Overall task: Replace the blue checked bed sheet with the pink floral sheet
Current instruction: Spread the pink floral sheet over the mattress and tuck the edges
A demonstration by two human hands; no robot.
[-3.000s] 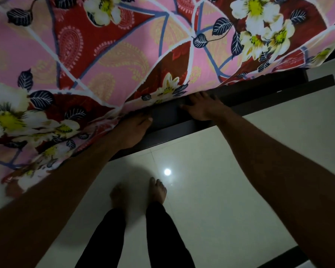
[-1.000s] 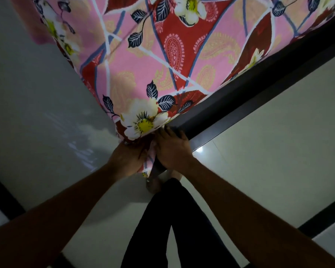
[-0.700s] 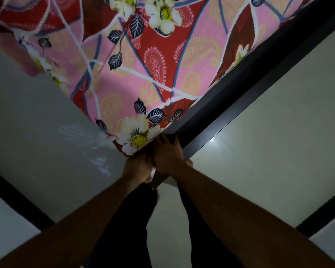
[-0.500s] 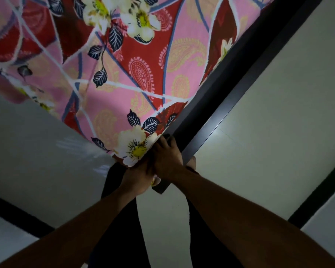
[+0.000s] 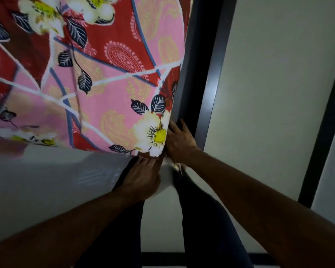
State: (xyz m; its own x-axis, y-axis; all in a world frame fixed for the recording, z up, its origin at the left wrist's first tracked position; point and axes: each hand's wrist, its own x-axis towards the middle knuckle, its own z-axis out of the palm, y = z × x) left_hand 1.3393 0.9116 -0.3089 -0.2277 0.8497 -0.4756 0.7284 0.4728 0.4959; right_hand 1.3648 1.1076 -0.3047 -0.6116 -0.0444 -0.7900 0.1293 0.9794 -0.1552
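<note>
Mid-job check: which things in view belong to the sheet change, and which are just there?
Job:
pink floral sheet, spread out
left hand and right hand, both at its near corner
dark bed frame, beside that corner

Just there:
pale tiled floor
dark floor strip
the person's dark trousers

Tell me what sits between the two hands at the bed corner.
In the head view, a loose tail of the pink floral sheet pokes out between the left hand and the right hand.
</note>
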